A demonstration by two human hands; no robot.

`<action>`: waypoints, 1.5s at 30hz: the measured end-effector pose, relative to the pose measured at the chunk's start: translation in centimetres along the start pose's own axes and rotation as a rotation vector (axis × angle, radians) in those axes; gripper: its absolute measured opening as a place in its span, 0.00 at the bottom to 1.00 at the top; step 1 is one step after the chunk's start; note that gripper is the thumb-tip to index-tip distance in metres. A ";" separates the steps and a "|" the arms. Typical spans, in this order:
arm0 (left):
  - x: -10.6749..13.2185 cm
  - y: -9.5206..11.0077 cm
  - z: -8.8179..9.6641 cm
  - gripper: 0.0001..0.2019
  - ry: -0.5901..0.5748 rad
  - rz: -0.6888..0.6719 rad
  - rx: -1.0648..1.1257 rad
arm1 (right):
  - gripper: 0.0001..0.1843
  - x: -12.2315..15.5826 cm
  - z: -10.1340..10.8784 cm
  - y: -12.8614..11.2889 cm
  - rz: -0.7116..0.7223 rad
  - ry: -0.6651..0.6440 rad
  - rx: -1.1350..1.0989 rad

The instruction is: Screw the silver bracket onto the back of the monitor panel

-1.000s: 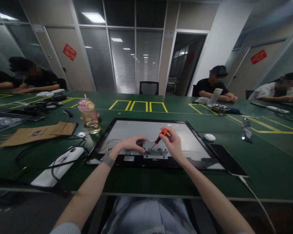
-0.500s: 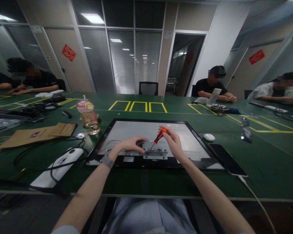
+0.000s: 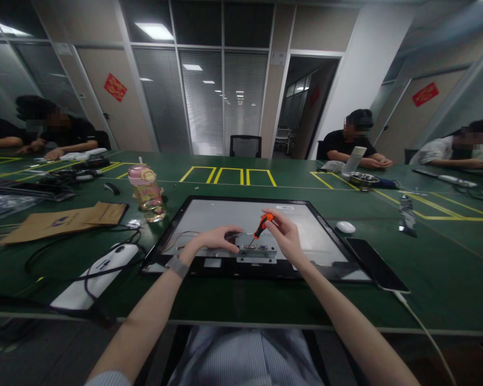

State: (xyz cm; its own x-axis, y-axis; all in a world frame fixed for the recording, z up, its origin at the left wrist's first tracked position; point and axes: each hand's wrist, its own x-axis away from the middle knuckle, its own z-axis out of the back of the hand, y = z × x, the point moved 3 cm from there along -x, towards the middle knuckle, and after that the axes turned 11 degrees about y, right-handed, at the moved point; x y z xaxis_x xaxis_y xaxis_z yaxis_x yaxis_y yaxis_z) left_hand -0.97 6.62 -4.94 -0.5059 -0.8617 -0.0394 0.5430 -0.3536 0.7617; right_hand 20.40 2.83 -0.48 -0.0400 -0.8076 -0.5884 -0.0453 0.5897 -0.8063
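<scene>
A flat monitor panel (image 3: 209, 212) lies face down on the green table, its grey metal back up. A small metal bracket with connector ports (image 3: 256, 252) sits near its front edge. My right hand (image 3: 284, 236) pinches a small screwdriver with an orange handle (image 3: 261, 225), tip angled down at the bracket. My left hand (image 3: 217, 237) rests on the panel just left of the bracket, fingers curled down on it. A watch is on my left wrist.
A pink drinking bottle (image 3: 147, 193) and brown paper bags (image 3: 62, 219) are at the left, with a white device and black cables (image 3: 100, 268). A white mouse (image 3: 345, 227) and a phone (image 3: 375, 263) lie right. Other people sit at the far edges.
The screwdriver handle has shifted slightly left and its tilt changed as my right fingers turn it. My left hand has stayed in place.
</scene>
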 end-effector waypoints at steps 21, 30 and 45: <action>0.0 0.1 -0.1 0.34 0.013 -0.026 -0.014 | 0.13 -0.3 -0.4 0.5 -0.134 -0.067 -0.223; 0.1 0.3 0.0 0.36 0.007 -0.024 -0.008 | 0.11 -0.3 -0.4 0.6 -0.265 -0.110 -0.333; 0.1 0.2 -0.1 0.36 0.027 -0.010 -0.016 | 0.11 -0.6 -0.1 0.3 -0.184 -0.095 -0.285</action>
State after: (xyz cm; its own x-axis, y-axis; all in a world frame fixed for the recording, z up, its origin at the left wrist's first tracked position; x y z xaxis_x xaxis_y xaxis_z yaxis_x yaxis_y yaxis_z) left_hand -0.89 6.47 -4.86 -0.4932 -0.8675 -0.0647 0.5487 -0.3680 0.7507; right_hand 20.30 3.49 -0.41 0.0869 -0.8894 -0.4488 -0.3206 0.4016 -0.8579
